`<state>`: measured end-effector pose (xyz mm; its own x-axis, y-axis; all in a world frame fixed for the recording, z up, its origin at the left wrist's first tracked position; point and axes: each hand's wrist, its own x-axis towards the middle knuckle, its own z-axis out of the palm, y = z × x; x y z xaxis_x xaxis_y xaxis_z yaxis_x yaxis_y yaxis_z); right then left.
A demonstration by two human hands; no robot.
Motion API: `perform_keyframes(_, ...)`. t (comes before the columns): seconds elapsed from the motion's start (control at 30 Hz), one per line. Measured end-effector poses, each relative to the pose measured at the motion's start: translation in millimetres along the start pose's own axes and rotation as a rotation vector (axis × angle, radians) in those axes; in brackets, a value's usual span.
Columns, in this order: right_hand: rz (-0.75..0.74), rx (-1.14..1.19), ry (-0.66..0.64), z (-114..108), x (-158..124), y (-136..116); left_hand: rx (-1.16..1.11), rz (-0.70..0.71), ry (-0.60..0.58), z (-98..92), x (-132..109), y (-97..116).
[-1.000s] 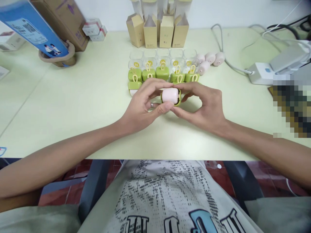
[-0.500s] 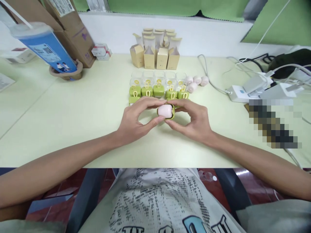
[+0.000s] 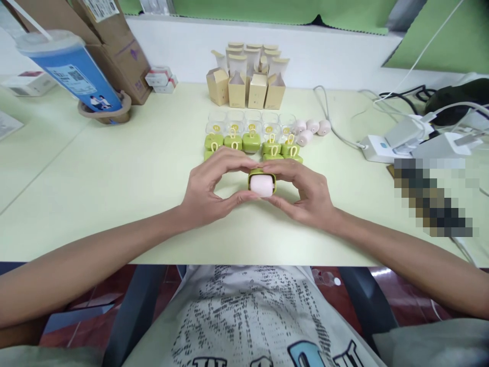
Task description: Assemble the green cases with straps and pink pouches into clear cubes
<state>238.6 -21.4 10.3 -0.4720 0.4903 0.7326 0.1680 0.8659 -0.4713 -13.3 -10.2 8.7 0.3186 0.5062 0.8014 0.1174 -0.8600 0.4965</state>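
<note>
Between both hands, above the table, is a small green case (image 3: 251,179) with a pale pink roll (image 3: 262,186) seated in its open side. My left hand (image 3: 208,191) pinches its left side, fingertips at the top and thumb low against the roll. From the right, my right hand (image 3: 301,188) grips it the same way, and the two thumb tips nearly meet. Just beyond my hands stand several green cases (image 3: 251,141) with pale yellow loops, partly hidden by my fingers. More pale pink rolls (image 3: 312,126) lie to their right.
Clear plastic containers (image 3: 252,121) with yellow marks sit behind the green cases. Open cardboard boxes (image 3: 237,90) stand against the wall. A blue cup (image 3: 82,76) in a holder is at left, near a large carton (image 3: 124,66). A power strip (image 3: 376,148) and cables occupy the right.
Both hands have turned the green case so that the roll faces more toward me and the case's top edge shows above it. It also sits slightly lower in view.
</note>
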Motion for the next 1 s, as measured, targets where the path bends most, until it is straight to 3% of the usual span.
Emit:
perform_keyframes(0.17,-0.053,-0.079,0.031,0.9,-3.0,-3.1,0.010,-0.015,-0.063,-3.1,-1.1,-3.9)
perform_keyframes(0.4,-0.036,-0.134,0.019,-1.1,-1.7,-4.3,0.058,-0.016,-0.056,-4.7,-4.1,-4.8)
perform_keyframes(0.6,-0.126,-0.133,-0.037,3.1,-3.0,-2.8,0.045,-0.105,-0.026,-4.5,0.1,2.6)
perform_keyframes(0.7,-0.059,-0.140,-0.035,3.2,-2.1,-3.1,0.081,-0.102,-0.018,-8.1,4.9,4.9)
perform_keyframes(0.8,0.010,-0.235,0.000,-10.4,11.6,-2.6,0.166,-0.094,0.087,-20.5,13.0,-3.6)
perform_keyframes(0.9,0.154,-0.334,0.003,-37.0,47.0,-5.7,0.275,-0.242,0.253,-40.8,21.7,-25.1)
perform_keyframes(1.0,0.315,-0.395,-0.156,-61.3,95.8,-14.2,0.299,-0.572,0.357,-58.0,27.2,-47.2)
